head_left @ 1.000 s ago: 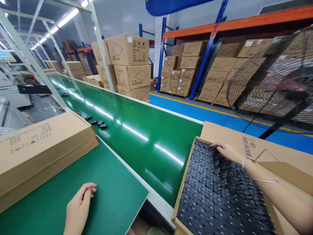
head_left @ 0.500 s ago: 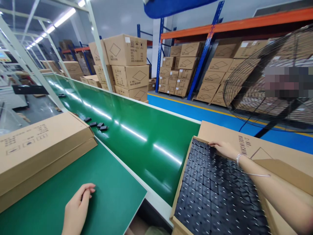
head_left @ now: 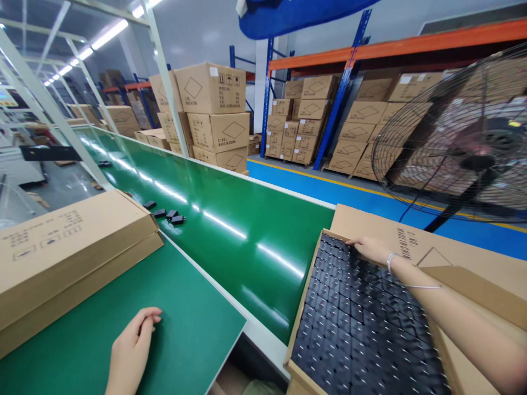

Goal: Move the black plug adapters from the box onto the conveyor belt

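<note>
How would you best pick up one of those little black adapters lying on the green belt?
Probably from straight above, pinching a black adapter across its two long sides. Each lies flat on the conveyor belt, slightly apart from its neighbours, leaving room for fingertips beside it.

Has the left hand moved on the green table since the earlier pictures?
No. The left hand rests at the same spot on the green table, equally near its front edge.

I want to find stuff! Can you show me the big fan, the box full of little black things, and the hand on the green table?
Fan (head_left: 473,159), head view, on its wire guard.
Open box (head_left: 297,323), head view, on its left wall.
Left hand (head_left: 132,351), head view, on its back.
</note>
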Motion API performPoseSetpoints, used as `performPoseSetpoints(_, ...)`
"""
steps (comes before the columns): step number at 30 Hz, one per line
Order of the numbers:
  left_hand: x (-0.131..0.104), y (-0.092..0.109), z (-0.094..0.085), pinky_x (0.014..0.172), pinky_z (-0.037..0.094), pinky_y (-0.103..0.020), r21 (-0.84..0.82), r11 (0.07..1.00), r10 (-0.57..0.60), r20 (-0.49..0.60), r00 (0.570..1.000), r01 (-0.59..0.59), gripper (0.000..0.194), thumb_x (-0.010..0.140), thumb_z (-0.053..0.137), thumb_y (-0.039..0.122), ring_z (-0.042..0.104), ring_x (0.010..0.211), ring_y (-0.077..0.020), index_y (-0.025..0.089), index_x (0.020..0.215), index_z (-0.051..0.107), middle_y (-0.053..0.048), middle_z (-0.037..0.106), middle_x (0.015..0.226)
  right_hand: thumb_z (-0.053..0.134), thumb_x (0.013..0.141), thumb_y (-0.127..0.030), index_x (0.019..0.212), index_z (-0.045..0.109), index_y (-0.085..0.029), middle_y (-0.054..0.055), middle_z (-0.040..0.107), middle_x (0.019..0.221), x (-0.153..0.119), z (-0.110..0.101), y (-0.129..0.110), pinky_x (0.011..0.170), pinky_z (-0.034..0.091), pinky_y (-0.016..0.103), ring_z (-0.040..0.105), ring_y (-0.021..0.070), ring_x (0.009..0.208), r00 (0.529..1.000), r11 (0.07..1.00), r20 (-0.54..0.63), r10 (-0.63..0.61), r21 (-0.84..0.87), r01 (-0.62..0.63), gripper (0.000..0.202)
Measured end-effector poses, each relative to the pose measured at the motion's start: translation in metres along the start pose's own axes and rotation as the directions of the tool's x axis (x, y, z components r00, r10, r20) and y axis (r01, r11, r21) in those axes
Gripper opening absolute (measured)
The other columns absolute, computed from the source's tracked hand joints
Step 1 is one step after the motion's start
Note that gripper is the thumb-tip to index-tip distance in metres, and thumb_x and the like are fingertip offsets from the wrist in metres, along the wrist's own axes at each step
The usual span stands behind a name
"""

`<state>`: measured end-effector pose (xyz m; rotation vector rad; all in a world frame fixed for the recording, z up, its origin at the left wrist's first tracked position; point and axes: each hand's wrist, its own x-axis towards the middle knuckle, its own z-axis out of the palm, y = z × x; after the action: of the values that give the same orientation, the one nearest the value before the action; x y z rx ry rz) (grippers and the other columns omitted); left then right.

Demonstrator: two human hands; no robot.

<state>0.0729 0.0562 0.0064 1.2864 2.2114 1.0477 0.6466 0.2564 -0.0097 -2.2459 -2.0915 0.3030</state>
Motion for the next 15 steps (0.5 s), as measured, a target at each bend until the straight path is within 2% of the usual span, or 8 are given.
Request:
performPoseSetpoints(6, -0.002, 0.002, 0.0, 0.063, 0.051, -0.027, -0.005, 1.0, 0.019, 0.015, 1.0, -0.019, 0.027, 0.065, 0.043, 0.043, 0.063, 0.061, -0.0207, 0.024, 0.07, 0.061, -0.002, 0.068, 0.069, 0.05, 0.089, -0.049, 0.099, 0.065, -0.018, 0.008, 0.066, 0.1, -0.003, -0.009, -0.012, 0.09, 0.046, 0.042, 0.06, 0.0183, 0.093, 0.995, 0.982, -0.063, -0.072, 0.168, 0.082, 0.036)
performPoseSetpoints(11, -0.002, 0.002, 0.001, 0.06, 0.05, -0.026, -0.015, 0.999, 0.039, 0.004, 0.999, -0.039, 0.026, 0.066, 0.043, 0.043, 0.063, 0.06, -0.0206, 0.024, 0.068, 0.06, -0.002, 0.067, 0.067, 0.046, 0.085, -0.042, 0.092, 0.067, -0.021, 0.008, 0.068, 0.091, -0.011, -0.026, -0.024, 0.091, 0.046, 0.041, 0.062, 0.0216, 0.094, 0.993, 0.924, -0.105, -0.047, 0.374, 0.083, 0.031)
performPoseSetpoints(13, -0.002, 0.001, 0.002, 0.06, 0.05, -0.026, -0.021, 0.999, 0.047, 0.002, 0.999, -0.047, 0.026, 0.067, 0.042, 0.043, 0.063, 0.06, -0.0205, 0.024, 0.069, 0.061, -0.001, 0.067, 0.067, 0.042, 0.083, -0.039, 0.089, 0.067, -0.02, 0.01, 0.068, 0.088, -0.015, -0.033, -0.039, 0.088, 0.049, 0.039, 0.063, 0.0229, 0.091, 0.995, 0.875, -0.089, -0.042, 0.477, 0.079, 0.032)
performPoseSetpoints(15, -0.003, 0.001, 0.003, 0.061, 0.05, -0.026, -0.033, 0.998, 0.061, -0.003, 0.998, -0.061, 0.027, 0.068, 0.042, 0.042, 0.062, 0.061, -0.0201, 0.023, 0.07, 0.061, -0.001, 0.066, 0.066, 0.037, 0.084, -0.036, 0.091, 0.067, -0.018, 0.012, 0.068, 0.089, -0.025, -0.035, -0.066, 0.083, 0.051, 0.037, 0.064, 0.0227, 0.088, 0.996, 0.803, -0.05, -0.072, 0.589, 0.088, 0.036)
